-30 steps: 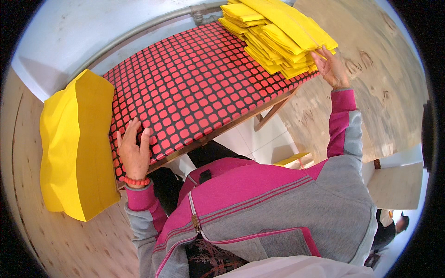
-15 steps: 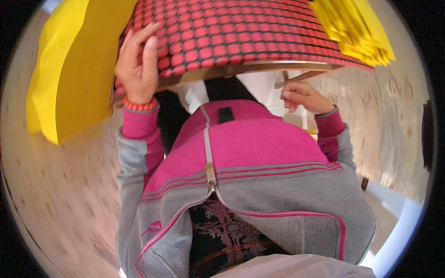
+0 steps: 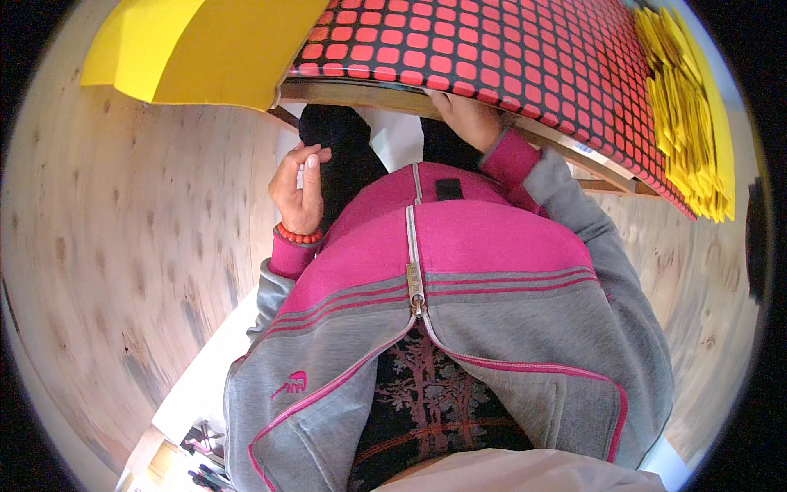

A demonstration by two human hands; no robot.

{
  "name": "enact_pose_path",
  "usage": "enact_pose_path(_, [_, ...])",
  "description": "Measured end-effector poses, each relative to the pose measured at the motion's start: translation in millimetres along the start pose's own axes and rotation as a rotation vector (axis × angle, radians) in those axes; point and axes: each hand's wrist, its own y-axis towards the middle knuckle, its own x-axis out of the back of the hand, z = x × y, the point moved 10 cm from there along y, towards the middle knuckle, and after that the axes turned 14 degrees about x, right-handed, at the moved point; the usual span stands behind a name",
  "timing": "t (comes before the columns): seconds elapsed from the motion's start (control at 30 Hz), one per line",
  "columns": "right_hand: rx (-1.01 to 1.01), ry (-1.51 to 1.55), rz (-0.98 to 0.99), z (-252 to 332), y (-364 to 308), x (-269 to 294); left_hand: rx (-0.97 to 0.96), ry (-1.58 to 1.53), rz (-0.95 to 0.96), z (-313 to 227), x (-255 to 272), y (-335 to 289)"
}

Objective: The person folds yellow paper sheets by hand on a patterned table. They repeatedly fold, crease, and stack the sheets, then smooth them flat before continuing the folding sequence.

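My left hand (image 3: 299, 189), with a red bead bracelet (image 3: 298, 235) at the wrist, hangs in front of the table beside my black trouser leg (image 3: 332, 148). Its fingers are loosely bent, the thumb stands apart, and nothing shows in it. My right hand (image 3: 471, 123) reaches to the table's front edge (image 3: 369, 96), just below the red and black checked tablecloth (image 3: 492, 49). Most of its fingers are hidden there, so what they touch or hold cannot be made out.
A large yellow sheet (image 3: 221, 57) overhangs the table's left corner. A stack of folded yellow pieces (image 3: 693, 123) lies at the right end. Pale wood-patterned flooring (image 3: 123, 230) spreads around. Various small things (image 3: 205, 459) are at the lower left.
My left hand has come off the tablecloth and dropped below the table edge. My right hand has moved up and inward to that edge. The view has turned, so the table now slants.
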Motion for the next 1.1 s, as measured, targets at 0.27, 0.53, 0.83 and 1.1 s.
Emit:
enact_pose_path(0.27, [0.023, -0.338, -0.086, -2.3, 44.3, -13.9, 0.053, 0.031, 0.002, -9.1, 46.5, 12.2])
enact_pose_path(0.53, [0.084, -0.424, -0.015, 2.7, 32.6, -25.5, 0.046, 0.040, 0.028, -32.0, 67.4, 33.3])
enact_pose_path(0.83, [-0.248, 0.124, -0.168, -15.2, 20.5, -2.5, -0.001, 0.043, 0.006, -59.8, 72.0, 34.9])
enact_pose_path(1.1, [-0.183, 0.073, -0.181, -8.9, 28.3, 15.8, 0.008, 0.068, 0.015, -58.8, 73.1, 31.6])
